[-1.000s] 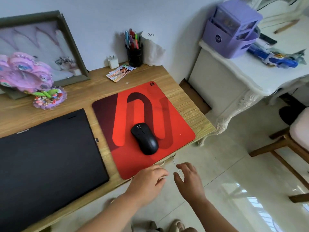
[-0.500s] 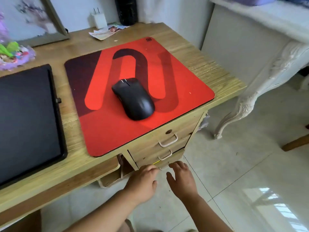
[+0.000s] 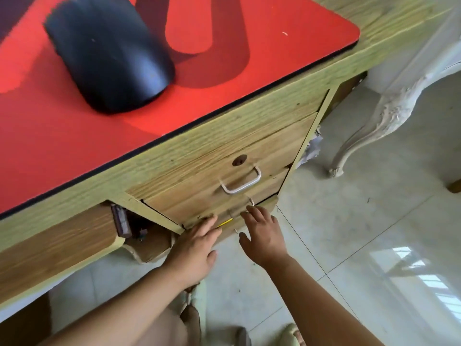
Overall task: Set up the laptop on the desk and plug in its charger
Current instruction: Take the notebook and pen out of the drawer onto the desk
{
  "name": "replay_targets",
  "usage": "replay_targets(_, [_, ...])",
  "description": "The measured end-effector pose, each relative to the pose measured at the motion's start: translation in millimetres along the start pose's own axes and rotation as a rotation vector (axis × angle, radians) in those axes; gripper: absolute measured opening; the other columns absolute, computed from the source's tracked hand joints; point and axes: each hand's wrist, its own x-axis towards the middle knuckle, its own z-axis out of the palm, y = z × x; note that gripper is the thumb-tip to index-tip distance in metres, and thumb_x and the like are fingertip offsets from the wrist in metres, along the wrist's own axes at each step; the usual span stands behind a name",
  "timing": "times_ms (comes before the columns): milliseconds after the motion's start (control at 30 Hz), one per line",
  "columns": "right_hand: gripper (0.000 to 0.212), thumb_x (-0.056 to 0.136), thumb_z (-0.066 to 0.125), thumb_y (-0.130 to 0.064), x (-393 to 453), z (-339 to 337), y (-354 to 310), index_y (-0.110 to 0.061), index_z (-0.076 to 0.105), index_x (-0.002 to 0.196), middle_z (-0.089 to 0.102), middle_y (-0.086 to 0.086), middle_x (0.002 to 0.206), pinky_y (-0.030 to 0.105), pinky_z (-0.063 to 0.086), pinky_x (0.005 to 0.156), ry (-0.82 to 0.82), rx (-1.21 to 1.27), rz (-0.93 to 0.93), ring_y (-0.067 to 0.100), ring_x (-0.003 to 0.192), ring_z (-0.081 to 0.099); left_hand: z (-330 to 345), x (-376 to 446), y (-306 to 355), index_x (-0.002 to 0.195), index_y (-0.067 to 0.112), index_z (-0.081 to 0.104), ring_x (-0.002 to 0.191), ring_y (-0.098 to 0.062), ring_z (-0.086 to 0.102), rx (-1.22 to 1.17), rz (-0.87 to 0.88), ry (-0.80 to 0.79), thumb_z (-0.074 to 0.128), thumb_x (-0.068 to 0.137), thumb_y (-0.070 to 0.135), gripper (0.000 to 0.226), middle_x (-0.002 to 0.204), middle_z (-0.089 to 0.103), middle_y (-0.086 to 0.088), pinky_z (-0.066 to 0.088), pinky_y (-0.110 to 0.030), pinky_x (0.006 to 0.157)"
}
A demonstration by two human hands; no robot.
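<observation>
Wooden drawer (image 3: 224, 213) under open hands (both).

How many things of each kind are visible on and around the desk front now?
Mouse: 1
Mouse pad: 1
Drawer handles: 2, upper handle, lower handle partly hidden
Hands: 2, left hand, right hand
Total: 6
</observation>
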Motion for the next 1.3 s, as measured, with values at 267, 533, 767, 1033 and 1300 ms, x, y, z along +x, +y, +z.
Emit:
replay_targets(267, [0.061,0.087,0.043,-0.020,18.7,13.9,5.6,-0.021,0.024,0.145,0.021,0.000,0.156,0.038,0.016,0.112,-0.139,-0.122,-0.058,0.017,0.145,0.005,-3.7,-13.8,4.9,0.135,0.022,0.041,0.138,-0.008,0.023,-0.010,0.011,0.054,0.048,0.090,0.023,0.045,0.149,-0.011,0.025,0.031,-0.033,0.108])
replay_targets(533, [0.058,0.084,0.047,-0.022,-6.1,9.6,9.6,-0.022,0.032,0.141,0.031,-0.002,0.150,0.036,0.025,0.103,-0.178,-0.095,-0.014,0.015,0.143,0.013,-2.1,-26.8,20.8,0.142,0.030,0.020,0.118,-0.016,0.052,-0.134,-0.167,0.060,0.048,0.091,0.024,0.058,0.156,0.001,0.014,0.050,-0.034,0.084])
replay_targets(767, [0.055,0.086,0.051,-0.032,-53.3,1.8,20.4,-0.023,0.036,0.138,0.034,-0.003,0.149,0.036,0.023,0.108,-0.256,-0.020,0.064,0.014,0.142,0.017,4.6,-32.6,40.1,0.141,0.026,0.027,0.122,-0.022,0.047,-0.114,-0.167,0.055,0.045,0.092,0.027,0.052,0.143,0.038,0.002,0.043,-0.032,0.092])
replay_targets(1033, [0.020,0.078,0.065,-0.027,-124.3,-32.4,26.3,-0.014,0.065,0.095,0.066,0.001,0.096,0.032,0.043,0.080,0.217,0.070,0.064,0.025,0.093,0.060,21.6,-55.6,69.0,0.128,0.021,0.049,0.115,-0.021,0.047,0.010,-0.080,0.025,0.048,0.090,0.029,0.039,0.125,0.054,0.000,0.043,-0.035,0.095])
replay_targets(1300, [0.053,0.089,0.036,-0.056,-142.3,-30.7,23.8,-0.030,0.040,0.136,0.037,-0.008,0.147,0.043,0.002,0.116,-0.002,-0.085,0.042,0.014,0.141,0.019,32.7,-79.4,88.0,0.129,0.020,0.046,0.111,-0.027,0.053,-0.023,-0.080,-0.071,0.048,0.090,0.028,0.040,0.129,0.049,-0.003,0.047,-0.037,0.093])
